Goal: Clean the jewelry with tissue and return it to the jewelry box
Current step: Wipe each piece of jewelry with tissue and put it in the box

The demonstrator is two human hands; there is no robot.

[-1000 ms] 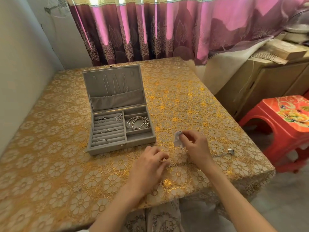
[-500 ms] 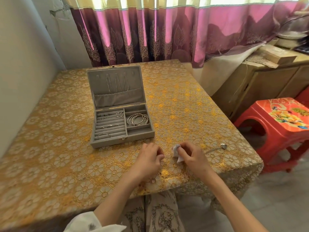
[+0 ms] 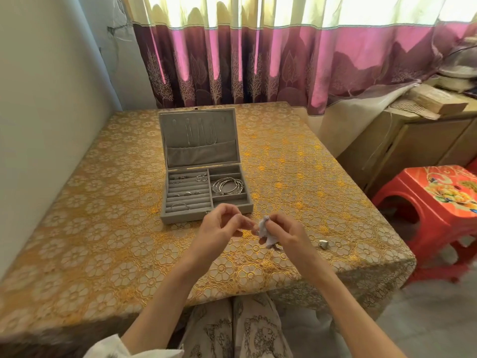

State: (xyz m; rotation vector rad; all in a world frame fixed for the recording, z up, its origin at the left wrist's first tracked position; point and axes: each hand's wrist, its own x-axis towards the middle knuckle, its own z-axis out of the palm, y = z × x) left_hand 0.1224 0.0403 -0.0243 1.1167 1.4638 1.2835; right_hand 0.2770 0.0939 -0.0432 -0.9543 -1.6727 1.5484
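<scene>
Both hands raised just above the surface (image 3: 103,228), near its front edge, right of centre. Right hand (image 3: 286,232) has fingers curled round a small crumpled white tissue (image 3: 265,229), pinching it. Left hand (image 3: 219,228) has fingers curled, thumb and forefinger pinched together right beside the tissue; what it pinches is too thin and blurred to tell, probably a chain running into the tissue. Small silver pendant-like piece (image 3: 323,244) lies on the surface near the right edge, apart from the right hand. Grey jewelry box (image 3: 206,213) sits open just behind the hands, mid-surface, lid upright at the back with thin necklaces (image 3: 200,134) hanging inside it. Silver bangles (image 3: 228,186) in the right middle compartment, rings (image 3: 187,193) in the left ring rolls. Gold floral lace cloth covers the surface. Purple-pink curtain (image 3: 258,60) behind, red plastic stool (image 3: 436,210) to the right on the floor.
</scene>
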